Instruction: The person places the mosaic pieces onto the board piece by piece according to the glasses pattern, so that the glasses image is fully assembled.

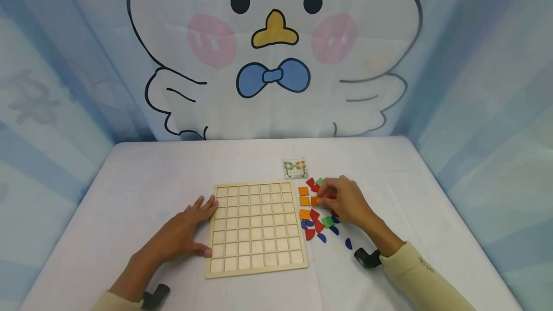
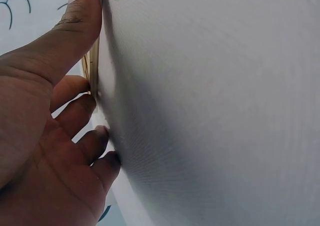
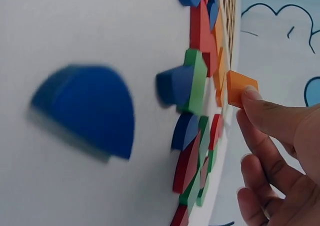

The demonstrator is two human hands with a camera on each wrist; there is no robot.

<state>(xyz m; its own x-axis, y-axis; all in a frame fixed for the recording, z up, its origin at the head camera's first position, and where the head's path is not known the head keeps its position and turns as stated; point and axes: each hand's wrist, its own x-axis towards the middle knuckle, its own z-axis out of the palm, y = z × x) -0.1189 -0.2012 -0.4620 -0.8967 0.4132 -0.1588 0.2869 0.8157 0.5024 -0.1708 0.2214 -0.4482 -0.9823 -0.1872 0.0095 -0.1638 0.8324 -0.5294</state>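
A wooden grid board [image 1: 258, 272] with square cells lies on the table. My left hand [image 1: 190, 229] is at its left edge, fingers spread and thumb near the lower corner; in the left wrist view the thumb and fingertips touch the board's side. Right of the board, my right hand [image 1: 345, 200] pinches an orange square tile [image 3: 242, 88] between thumb and finger, its other fingers loosely bent. Around that hand lie more orange tiles [image 1: 304, 214], red pieces [image 1: 310, 234], a green square [image 1: 328, 221] and blue half-round pieces [image 1: 348, 243].
A small patterned card [image 1: 295, 169] lies behind the board's far right corner. A white cloth covers the table [image 1: 367, 157]. Printed curtains [image 1: 272, 114] hang behind it and along both sides. Dark devices [image 1: 367, 257] are at both wrists.
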